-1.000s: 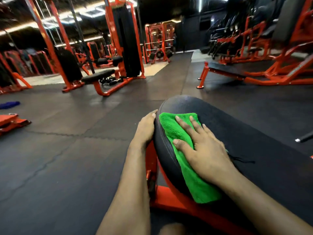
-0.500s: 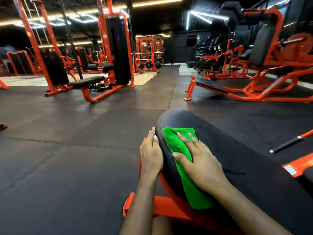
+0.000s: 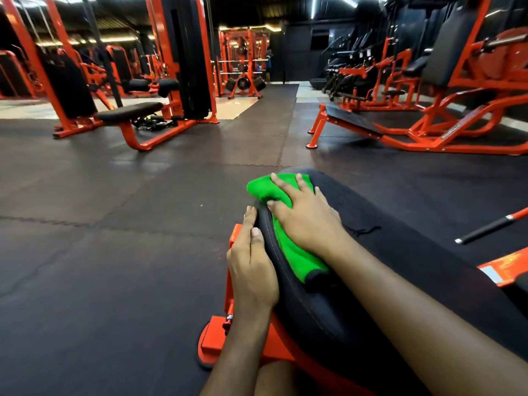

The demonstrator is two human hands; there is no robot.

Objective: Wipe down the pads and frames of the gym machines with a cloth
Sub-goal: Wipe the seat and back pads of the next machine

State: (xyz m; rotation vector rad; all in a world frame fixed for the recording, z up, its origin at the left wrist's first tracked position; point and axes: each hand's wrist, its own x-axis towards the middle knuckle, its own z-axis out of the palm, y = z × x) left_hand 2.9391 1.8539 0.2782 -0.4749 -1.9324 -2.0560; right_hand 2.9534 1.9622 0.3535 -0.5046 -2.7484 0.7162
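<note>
Bright green cloth (image 3: 281, 221) lies draped over the black pad's (image 3: 400, 252) rounded end.

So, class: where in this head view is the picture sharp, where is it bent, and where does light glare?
Head view: right hand, green cloth sharp; orange frames at left edge bow from wide-angle distortion; ceiling strip lights glare; far machines dim.

Right hand (image 3: 305, 221) flat on green cloth (image 3: 288, 247), pressing it against black pad (image 3: 400, 267); left hand (image 3: 251, 270) steadies pad's edge beside it.
</note>
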